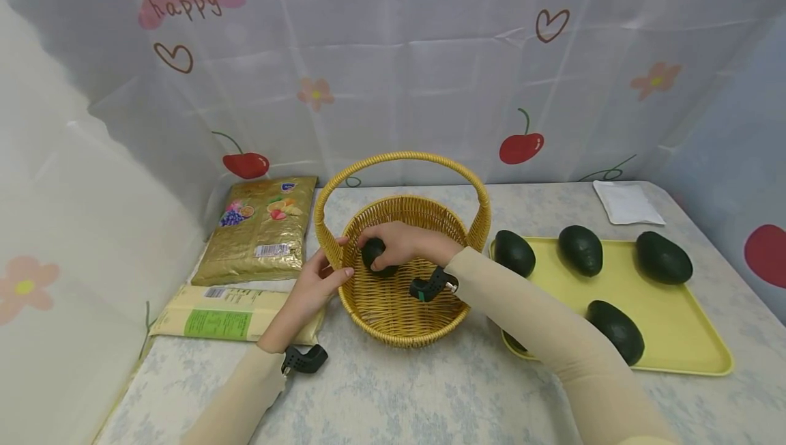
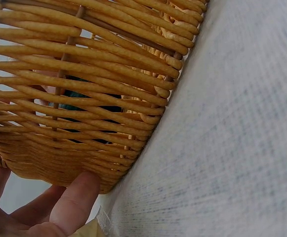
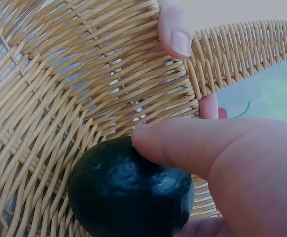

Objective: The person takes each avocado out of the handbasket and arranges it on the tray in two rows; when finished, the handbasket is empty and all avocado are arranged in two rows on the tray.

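A yellow wicker basket (image 1: pixel 405 339) with a tall hooped handle stands on the table. My right hand (image 1: pixel 402 243) reaches inside it and grips a dark green avocado (image 1: pixel 382 269) near the left inner wall. In the right wrist view the thumb lies across the top of this avocado (image 3: pixel 128 190); its other fingers are mostly hidden. At the basket's left side, my left hand (image 1: pixel 316 284) holds the rim by the handle's foot, with fingertips (image 3: pixel 180 43) showing over the edge. Through the weave the left wrist view shows parts of the dark avocado.
To the right, a yellow tray (image 1: pixel 681 336) bears several avocados (image 1: pixel 580 250), partly covered by my right forearm. A white packet (image 1: pixel 628 203) lies behind it. On the left are a gold fruit-print bag (image 1: pixel 258 230) and a cream-and-green packet (image 1: pixel 215 315). A printed curtain (image 1: pixel 405 83) hangs behind.
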`<move>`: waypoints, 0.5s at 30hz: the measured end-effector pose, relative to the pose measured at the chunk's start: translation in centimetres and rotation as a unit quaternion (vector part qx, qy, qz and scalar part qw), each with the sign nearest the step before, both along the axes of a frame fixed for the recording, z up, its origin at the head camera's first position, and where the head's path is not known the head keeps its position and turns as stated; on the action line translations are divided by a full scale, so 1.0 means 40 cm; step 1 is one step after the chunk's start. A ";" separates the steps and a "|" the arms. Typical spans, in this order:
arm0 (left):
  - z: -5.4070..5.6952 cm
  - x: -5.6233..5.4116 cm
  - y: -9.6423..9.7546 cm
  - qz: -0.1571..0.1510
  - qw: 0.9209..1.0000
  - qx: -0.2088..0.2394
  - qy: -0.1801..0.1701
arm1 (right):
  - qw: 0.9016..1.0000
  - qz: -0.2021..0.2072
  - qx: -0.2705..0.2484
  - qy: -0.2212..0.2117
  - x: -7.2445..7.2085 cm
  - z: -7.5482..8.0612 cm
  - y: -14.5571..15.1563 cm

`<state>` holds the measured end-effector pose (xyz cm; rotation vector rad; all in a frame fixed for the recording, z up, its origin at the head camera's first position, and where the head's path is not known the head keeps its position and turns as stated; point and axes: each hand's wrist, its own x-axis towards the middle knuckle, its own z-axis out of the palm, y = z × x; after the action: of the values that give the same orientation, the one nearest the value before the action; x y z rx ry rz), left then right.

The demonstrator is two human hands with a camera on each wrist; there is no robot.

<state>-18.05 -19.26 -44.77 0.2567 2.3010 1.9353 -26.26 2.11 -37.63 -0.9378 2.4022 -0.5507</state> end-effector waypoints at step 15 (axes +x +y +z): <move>0.002 0.002 0.001 -0.001 1.000 -0.002 0.011 | 0.999 0.048 0.005 0.020 0.027 0.070 0.056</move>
<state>-17.99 -19.22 -44.69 0.2797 2.3172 1.9369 -25.18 4.33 -34.83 -1.0634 2.3782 -0.4869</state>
